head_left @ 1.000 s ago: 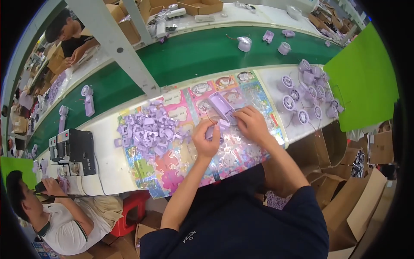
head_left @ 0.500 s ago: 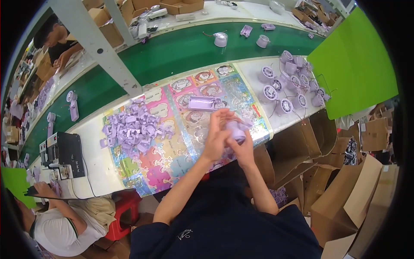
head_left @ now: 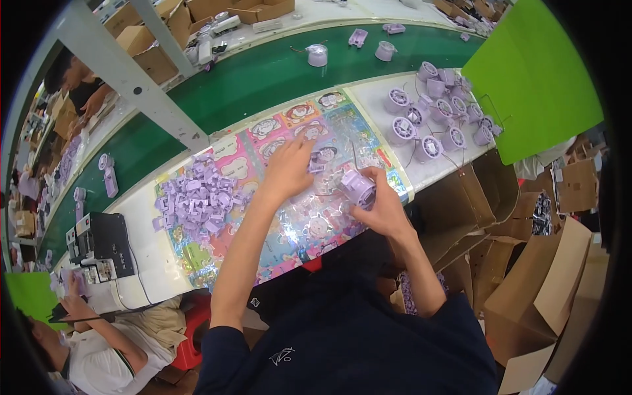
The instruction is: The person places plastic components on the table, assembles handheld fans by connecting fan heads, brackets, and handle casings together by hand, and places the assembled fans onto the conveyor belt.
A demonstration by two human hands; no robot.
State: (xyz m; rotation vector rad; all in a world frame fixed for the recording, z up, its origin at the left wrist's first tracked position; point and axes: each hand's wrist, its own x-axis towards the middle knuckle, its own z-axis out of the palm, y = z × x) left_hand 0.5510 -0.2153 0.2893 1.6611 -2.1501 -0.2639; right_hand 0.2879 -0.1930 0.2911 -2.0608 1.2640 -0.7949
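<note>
A lilac plastic housing (head_left: 357,187) is held in the closed right hand (head_left: 382,207) above the near edge of the colourful cartoon-printed mat (head_left: 276,217). Half a second earlier both hands were joined at the body; the left hand (head_left: 288,170) is now stretched out, fingers spread and flat on the mat, with nothing seen gripped. A heap of lilac parts (head_left: 197,196) is located left, round lilac units (head_left: 434,112) right, the green belt (head_left: 250,79) beyond.

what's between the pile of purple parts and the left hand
In the head view, only the colourful cartoon mat lies between the pile of purple parts and the left hand; no loose part sits there.
</note>
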